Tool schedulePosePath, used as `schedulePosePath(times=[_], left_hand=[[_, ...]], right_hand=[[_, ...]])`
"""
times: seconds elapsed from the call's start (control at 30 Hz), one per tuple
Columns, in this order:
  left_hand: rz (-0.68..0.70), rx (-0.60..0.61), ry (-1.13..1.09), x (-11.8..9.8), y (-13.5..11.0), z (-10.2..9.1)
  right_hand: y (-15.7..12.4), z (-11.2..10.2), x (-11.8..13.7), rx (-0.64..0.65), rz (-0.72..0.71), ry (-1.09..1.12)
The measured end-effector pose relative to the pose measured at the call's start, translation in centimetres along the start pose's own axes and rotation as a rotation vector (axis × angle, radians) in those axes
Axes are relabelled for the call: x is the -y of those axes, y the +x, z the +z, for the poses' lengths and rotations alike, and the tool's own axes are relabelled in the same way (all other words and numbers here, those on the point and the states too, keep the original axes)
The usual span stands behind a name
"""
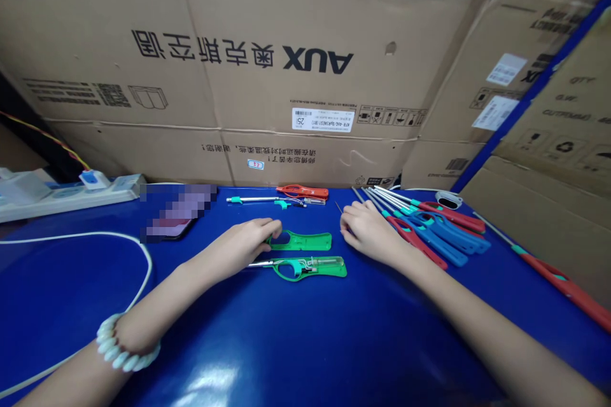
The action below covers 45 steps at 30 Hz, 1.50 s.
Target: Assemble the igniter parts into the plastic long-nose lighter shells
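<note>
Left grip (255,236): pinching green cover (312,242) | right grip (366,229): around thin rod (338,206) | nearer shell (334,272): clear tank (329,261) inside

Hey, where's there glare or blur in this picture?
In the head view, whitish glare on the blue table near the bottom edge; same view, phone partly pixelated, smallest print on the carton unreadable, green casing at the left hand fairly clear.

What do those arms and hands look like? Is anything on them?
The left hand and right hand wear no gloves. No sleeves show on the left forearm or right forearm. Around the left one is a beaded bracelet, chunky and pale greenish-white.
</note>
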State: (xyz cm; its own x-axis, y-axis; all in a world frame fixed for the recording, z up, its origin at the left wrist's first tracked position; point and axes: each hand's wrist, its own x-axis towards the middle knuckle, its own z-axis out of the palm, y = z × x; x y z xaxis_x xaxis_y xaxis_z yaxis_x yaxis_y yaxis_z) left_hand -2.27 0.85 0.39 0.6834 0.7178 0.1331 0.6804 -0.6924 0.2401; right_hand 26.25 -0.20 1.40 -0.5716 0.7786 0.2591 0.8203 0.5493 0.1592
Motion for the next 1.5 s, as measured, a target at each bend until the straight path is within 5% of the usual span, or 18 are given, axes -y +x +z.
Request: schedulePosePath(times=[0.27, 0.47, 0.57, 0.7, 1.17, 1.5], left_hand=[[0.026, -0.097, 0.017, 0.6, 0.0, -0.1], [0.14, -0.215, 0.214, -0.7, 0.0, -1.0], [0.224, -0.259, 0.337, -1.6, -0.2, -1.2], [0.283, -0.289, 0.405, -2.4, -0.4, -1.6], [0.148, 0.1, -0.157, -1.7, -0.8, -3.0], [-0.048, 0.169, -0.296, -2.0, -0.5, -2.0]], right_hand=[[-0.2, 0.7, -0.4, 0.106, -0.005, 0.156], [-0.1, -0.9, 0.1, -0.141, 0.16, 0.548], [-0.2, -1.6, 1.0, -0.114, 0.073, 0.752], [-0.5, -1.7, 1.9, -0.03, -0.053, 0.7], [-0.7, -1.9, 2.8, 0.114, -0.044, 0.624], [-1.0, -1.3, 3.0, 0.187, -0.061, 0.584]])
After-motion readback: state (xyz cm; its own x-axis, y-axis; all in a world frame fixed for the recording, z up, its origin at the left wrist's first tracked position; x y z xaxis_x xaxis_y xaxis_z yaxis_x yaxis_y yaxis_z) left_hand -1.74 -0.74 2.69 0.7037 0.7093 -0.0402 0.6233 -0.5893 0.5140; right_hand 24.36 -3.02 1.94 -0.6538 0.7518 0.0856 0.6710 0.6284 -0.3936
